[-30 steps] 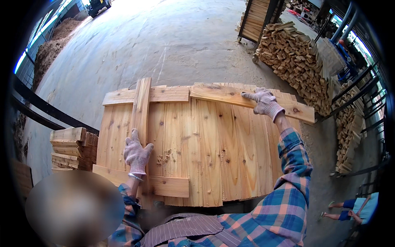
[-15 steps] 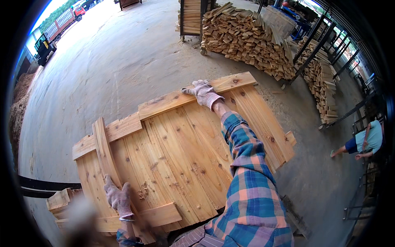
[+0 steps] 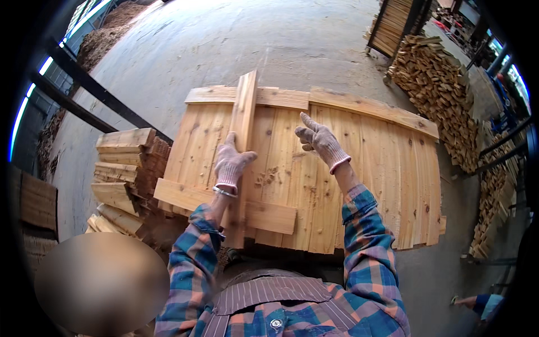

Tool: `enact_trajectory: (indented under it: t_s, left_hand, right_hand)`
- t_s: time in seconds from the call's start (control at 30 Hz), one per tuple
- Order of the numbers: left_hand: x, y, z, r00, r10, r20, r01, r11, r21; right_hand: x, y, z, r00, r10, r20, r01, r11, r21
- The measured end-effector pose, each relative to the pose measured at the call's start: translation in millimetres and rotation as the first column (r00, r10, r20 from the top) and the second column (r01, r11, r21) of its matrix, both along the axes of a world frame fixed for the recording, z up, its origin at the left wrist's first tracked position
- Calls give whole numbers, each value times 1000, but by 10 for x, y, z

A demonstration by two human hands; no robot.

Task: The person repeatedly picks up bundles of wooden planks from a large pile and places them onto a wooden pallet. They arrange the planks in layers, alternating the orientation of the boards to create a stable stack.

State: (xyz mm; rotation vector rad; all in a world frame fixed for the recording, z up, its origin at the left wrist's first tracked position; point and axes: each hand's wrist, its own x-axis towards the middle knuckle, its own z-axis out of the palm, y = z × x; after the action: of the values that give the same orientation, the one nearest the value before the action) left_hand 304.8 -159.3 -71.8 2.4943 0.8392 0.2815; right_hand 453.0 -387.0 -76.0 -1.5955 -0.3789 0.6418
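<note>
Lying flat before the person, a wooden panel (image 3: 337,185) of pale boards set side by side is crossed by a batten along its far edge (image 3: 314,101) and a shorter batten near its close edge (image 3: 264,216). No box, bin or other container shows; the only stores of material are open stacks. A pile of short boards (image 3: 126,168) stands just beside the panel's left edge, and a long heap of cut wood pieces (image 3: 443,95) runs along the right, well apart from the panel. Beyond the far edge the concrete floor (image 3: 224,39) lies open up to a rack of slats (image 3: 393,22); dark steel bars (image 3: 95,95) slant across the left.

A loose plank (image 3: 242,135) lies lengthwise over the panel, its far end jutting past the far batten. The left hand (image 3: 231,164), gloved, is wrapped round this plank at its middle, thumb on the right side, fingers closed over the left. The right hand (image 3: 319,140), also gloved, hovers above the panel's centre, loosely open with the forefinger extended, holding nothing. A co-worker's sleeve (image 3: 480,303) shows at lower right.
</note>
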Motion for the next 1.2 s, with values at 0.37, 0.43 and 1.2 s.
enact_trajectory:
  t_s: [0.37,0.43,1.2]
  left_hand:
    - [-1042,-582,329,704,-664,254,689,725,-14]
    - [-1298,-233,149,709,-684,-173,703,668,244]
    - [-1333,-223,-184,718,-679,-151,657,590,470]
  right_hand:
    - [-779,-1579,850,980,112,166,-59,954,-294]
    - [-1071,-2207,975,844,334,420,-18,800,-600]
    - [-1453,-2506,97,571,645,508,187,500,-845]
